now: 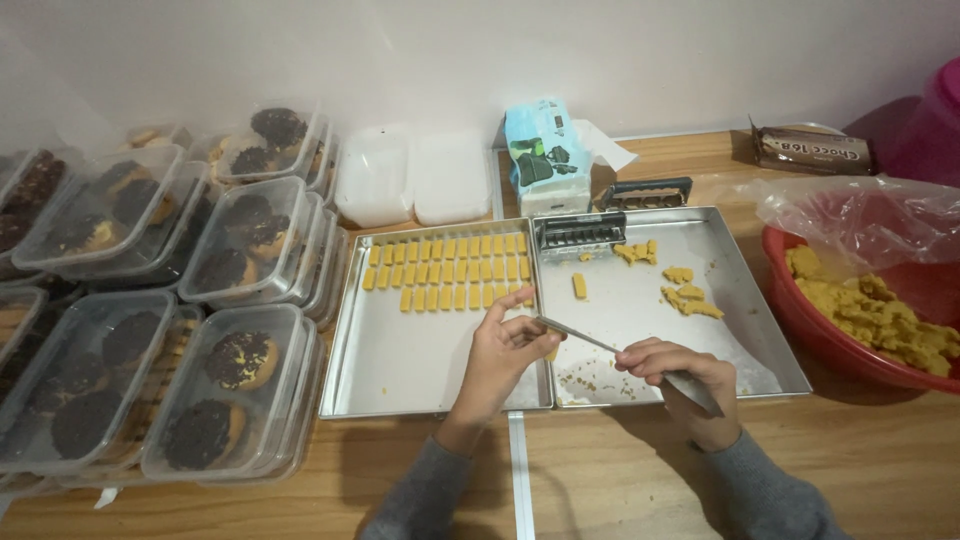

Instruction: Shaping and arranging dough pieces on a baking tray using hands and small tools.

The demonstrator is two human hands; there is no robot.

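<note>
1. Right hand (680, 368): grip closed around the handle of a long flat metal knife (580, 336). The blade runs up and to the left, across the seam between two trays, with its tip at the left hand.
2. Left hand (507, 345): fingers curled, fingertips (540, 325) pinched at the blade tip. A small yellow dough piece (552, 353) shows just under the fingers; whether the grip holds it, I cannot tell.
3. Left rectangular metal baking tray (400, 375): three rows of small yellow dough bars (450, 272) along its far end; the near half is bare metal. The left hand is over its near right corner.
4. Right rectangular metal baking tray (750, 330): touching the left tray edge to edge. One single yellow dough bar (579, 285), loose dough scraps (688, 298) towards the middle, crumbs near the front, and a grey multi-slot metal cutter (581, 233) at the far left corner.
5. Red round plastic basin (800, 325): just right of the right tray, holding yellow dough lumps (880, 315), partly under a clear plastic bag (860, 215).
6. Stacked clear plastic lidded boxes (240, 380) of dark-topped round cookies: left of the trays, on the wooden table (900, 450).
7. Both forearms are in grey sleeves (420, 495).
</note>
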